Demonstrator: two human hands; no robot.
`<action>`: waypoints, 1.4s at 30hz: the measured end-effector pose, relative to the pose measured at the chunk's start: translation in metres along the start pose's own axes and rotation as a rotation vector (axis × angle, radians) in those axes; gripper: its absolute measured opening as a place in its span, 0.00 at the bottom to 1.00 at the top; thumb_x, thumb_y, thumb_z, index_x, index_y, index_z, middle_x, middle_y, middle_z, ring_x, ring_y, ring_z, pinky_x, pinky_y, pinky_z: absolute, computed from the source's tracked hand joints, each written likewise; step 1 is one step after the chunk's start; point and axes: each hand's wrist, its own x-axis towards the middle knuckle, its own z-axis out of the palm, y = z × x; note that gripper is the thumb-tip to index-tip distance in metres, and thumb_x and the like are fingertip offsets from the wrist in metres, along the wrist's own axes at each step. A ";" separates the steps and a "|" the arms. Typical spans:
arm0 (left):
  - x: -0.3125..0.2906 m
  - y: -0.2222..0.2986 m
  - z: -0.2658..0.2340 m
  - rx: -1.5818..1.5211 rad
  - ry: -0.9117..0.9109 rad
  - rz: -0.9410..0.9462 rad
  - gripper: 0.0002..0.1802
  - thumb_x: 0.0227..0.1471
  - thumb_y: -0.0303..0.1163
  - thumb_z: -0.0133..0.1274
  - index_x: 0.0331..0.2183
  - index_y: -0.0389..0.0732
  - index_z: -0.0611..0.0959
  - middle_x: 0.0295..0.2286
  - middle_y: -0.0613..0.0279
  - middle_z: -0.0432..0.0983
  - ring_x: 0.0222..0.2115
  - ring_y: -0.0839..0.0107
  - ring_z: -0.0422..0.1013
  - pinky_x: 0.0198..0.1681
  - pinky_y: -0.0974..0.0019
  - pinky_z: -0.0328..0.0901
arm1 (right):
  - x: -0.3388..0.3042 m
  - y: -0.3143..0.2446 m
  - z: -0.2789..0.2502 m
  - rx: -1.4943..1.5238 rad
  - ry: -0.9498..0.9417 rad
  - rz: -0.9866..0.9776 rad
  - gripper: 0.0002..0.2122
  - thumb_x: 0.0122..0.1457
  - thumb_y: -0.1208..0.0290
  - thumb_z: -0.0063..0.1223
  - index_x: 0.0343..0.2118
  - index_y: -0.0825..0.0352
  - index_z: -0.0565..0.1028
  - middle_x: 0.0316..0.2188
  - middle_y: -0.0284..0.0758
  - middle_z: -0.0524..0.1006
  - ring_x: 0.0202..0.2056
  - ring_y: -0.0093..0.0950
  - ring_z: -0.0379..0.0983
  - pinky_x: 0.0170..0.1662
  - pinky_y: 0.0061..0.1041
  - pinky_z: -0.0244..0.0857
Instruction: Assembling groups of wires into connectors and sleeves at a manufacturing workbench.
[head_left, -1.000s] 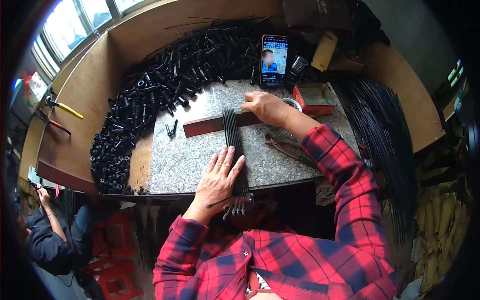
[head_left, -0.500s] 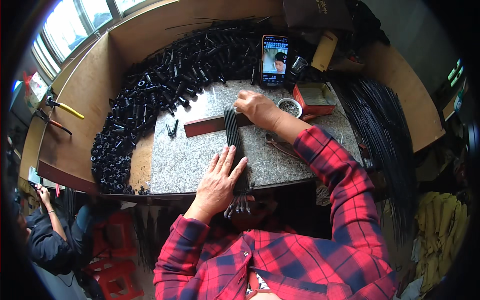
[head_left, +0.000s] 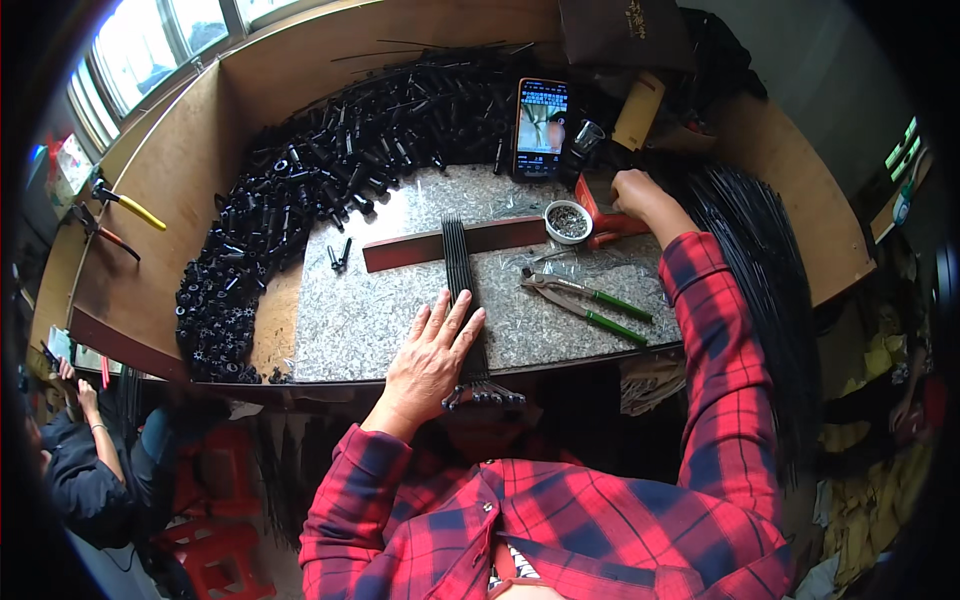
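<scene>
My left hand [head_left: 430,350] lies flat, fingers stretched, on a row of thin black rods [head_left: 457,250]. These rods rest side by side across a long dark-red bar [head_left: 400,253] on the speckled grey slab. Their near ends, with small metal tips [head_left: 485,395], stick out past the slab's front edge. At the right, my right hand [head_left: 648,203] is over a red box [head_left: 588,197], its fingers curled; the fingertips and anything between them are hidden. A small white cup [head_left: 568,222] of tiny metal pieces stands beside the box. Green-handled pliers [head_left: 600,310] lie nearer me.
Black tubes and small parts [head_left: 330,150] are heaped along the back and left. A phone [head_left: 541,128] stands upright behind the slab. Long black rods [head_left: 755,235] hang over the right side. Two hand tools [head_left: 130,208] are at the left partition; a co-worker [head_left: 90,440] sits beyond.
My right hand has moved from the rods' far ends rightward to the red box, uncovering the bar's right part and the pliers. My left hand stays flat on the rods.
</scene>
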 end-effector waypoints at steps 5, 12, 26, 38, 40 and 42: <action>0.001 0.002 -0.005 -0.038 -0.007 0.011 0.52 0.40 0.66 0.52 0.59 0.42 0.59 0.59 0.49 0.51 0.61 0.48 0.45 0.62 0.50 0.43 | -0.004 0.002 0.005 -0.037 0.024 -0.002 0.07 0.43 0.77 0.53 0.28 0.68 0.79 0.32 0.48 0.77 0.37 0.46 0.74 0.40 0.38 0.69; 0.002 0.002 -0.003 -0.036 -0.007 0.015 0.53 0.40 0.66 0.52 0.59 0.41 0.60 0.59 0.48 0.51 0.61 0.49 0.45 0.62 0.51 0.43 | -0.015 0.011 0.003 -0.078 0.004 0.030 0.09 0.47 0.78 0.49 0.32 0.66 0.77 0.34 0.49 0.76 0.39 0.47 0.73 0.41 0.40 0.68; 0.001 0.001 -0.001 0.015 -0.021 0.007 0.53 0.40 0.66 0.51 0.58 0.39 0.60 0.60 0.46 0.49 0.61 0.47 0.43 0.62 0.50 0.42 | -0.031 -0.139 -0.006 0.236 0.467 -0.692 0.10 0.48 0.81 0.45 0.34 0.66 0.73 0.31 0.40 0.72 0.37 0.37 0.72 0.41 0.31 0.67; 0.003 0.002 -0.002 0.001 -0.030 0.025 0.53 0.40 0.65 0.52 0.58 0.38 0.60 0.59 0.45 0.49 0.61 0.46 0.43 0.62 0.49 0.42 | -0.029 -0.156 0.010 0.227 0.424 -0.637 0.04 0.50 0.77 0.45 0.28 0.66 0.73 0.33 0.42 0.71 0.38 0.38 0.73 0.40 0.32 0.69; 0.003 0.004 -0.005 -0.068 -0.027 -0.003 0.53 0.40 0.65 0.53 0.58 0.37 0.60 0.59 0.45 0.49 0.61 0.47 0.43 0.62 0.50 0.42 | -0.029 -0.157 0.011 0.218 0.439 -0.628 0.04 0.50 0.77 0.45 0.28 0.66 0.73 0.33 0.42 0.71 0.38 0.37 0.73 0.40 0.32 0.69; 0.003 0.005 -0.005 -0.072 -0.028 -0.005 0.53 0.40 0.65 0.53 0.58 0.37 0.60 0.59 0.45 0.49 0.61 0.47 0.43 0.62 0.50 0.41 | -0.030 -0.159 0.012 0.170 0.452 -0.619 0.07 0.51 0.76 0.46 0.32 0.64 0.74 0.32 0.38 0.71 0.38 0.35 0.73 0.40 0.31 0.69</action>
